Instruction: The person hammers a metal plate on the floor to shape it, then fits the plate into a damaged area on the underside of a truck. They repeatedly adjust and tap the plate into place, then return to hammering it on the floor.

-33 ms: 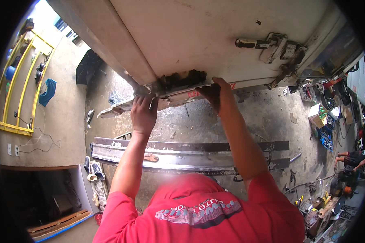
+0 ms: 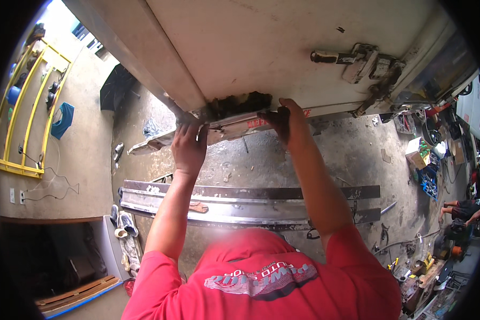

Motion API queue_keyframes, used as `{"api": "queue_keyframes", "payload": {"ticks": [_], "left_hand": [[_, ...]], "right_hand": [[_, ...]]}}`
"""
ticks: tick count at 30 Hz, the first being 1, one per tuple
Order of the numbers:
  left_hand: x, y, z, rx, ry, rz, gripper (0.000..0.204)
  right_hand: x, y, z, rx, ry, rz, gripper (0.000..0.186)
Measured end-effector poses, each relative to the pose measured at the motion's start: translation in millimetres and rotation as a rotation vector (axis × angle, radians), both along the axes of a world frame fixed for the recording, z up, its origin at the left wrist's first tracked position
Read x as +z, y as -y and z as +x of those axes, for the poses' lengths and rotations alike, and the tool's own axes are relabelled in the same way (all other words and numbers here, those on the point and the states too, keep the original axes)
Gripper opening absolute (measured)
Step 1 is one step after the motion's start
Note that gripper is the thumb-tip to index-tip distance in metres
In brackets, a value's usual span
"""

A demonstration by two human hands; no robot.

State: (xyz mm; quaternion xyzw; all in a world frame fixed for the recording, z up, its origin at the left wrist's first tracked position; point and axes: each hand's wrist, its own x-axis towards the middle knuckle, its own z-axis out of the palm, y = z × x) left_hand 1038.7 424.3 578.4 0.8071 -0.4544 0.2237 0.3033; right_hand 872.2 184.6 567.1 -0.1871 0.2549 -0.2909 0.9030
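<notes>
A white vehicle panel [image 2: 282,58] stands in front of me, with a rusted, dark, ragged hole [image 2: 240,104] along its lower edge. Just beneath the hole runs a long, narrow white metal strip [image 2: 229,132] with red lettering and worn, dirty patches. Toward the strip's left part, my left hand [image 2: 189,141] is hooked over it, fingers on its upper side. My right hand [image 2: 285,122] grips the strip farther right, beside the hole; its fingers are dark with dirt and partly hidden. Right of the hole, a dirty metal latch with a handle [image 2: 352,61] is fixed to the panel.
Behind my arms a long metal bumper-like beam [image 2: 250,193] lies across the concrete floor, a brown piece [image 2: 198,207] on it. A yellow rack [image 2: 34,112] stands at the left wall. On the right are a box [image 2: 417,152], a blue crate [image 2: 428,181], scattered tools and another person [image 2: 464,209].
The dark opening above the strip looks slightly larger at its left end. The fingers of my right hand have shifted a little; my left hand stays in nearly the same place.
</notes>
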Motion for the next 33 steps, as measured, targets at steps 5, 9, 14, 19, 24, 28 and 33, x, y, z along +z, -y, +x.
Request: {"api": "queue_keyframes", "payload": {"ticks": [5,9,14,19,24,28,33], "left_hand": [[-16.6,10.8,-16.7,0.066,0.094,-0.085,0.036],[-39.0,30.0,-32.3,-0.256,-0.25,0.252,0.039],[-41.6,76.8,-1.0,-0.161,-0.342,0.337,0.045],[-53.9,86.6,-11.9,-0.071,-0.211,0.173,0.03],[-41.4,104.6,-18.9,0.117,-0.233,0.168,0.012],[-45.7,103.4,-13.3,0.077,-0.171,0.144,0.009],[-42.0,107.3,-16.9,0.092,-0.144,0.162,0.009]], "right_hand": [[18.1,15.2,16.4,0.0,-0.036,0.006,0.02],[28.0,18.6,26.3,-0.003,-0.046,-0.019,0.019],[22.7,29.8,24.9,0.104,0.015,-0.111,0.027],[-3.5,10.9,18.3,0.065,-0.289,-0.4,0.028],[-28.9,11.6,17.6,0.025,-0.448,-0.774,0.037],[-39.7,-1.6,22.2,-0.101,-0.498,-1.193,0.039],[-47.9,0.4,28.5,-0.069,-0.565,-1.366,0.044]]}}
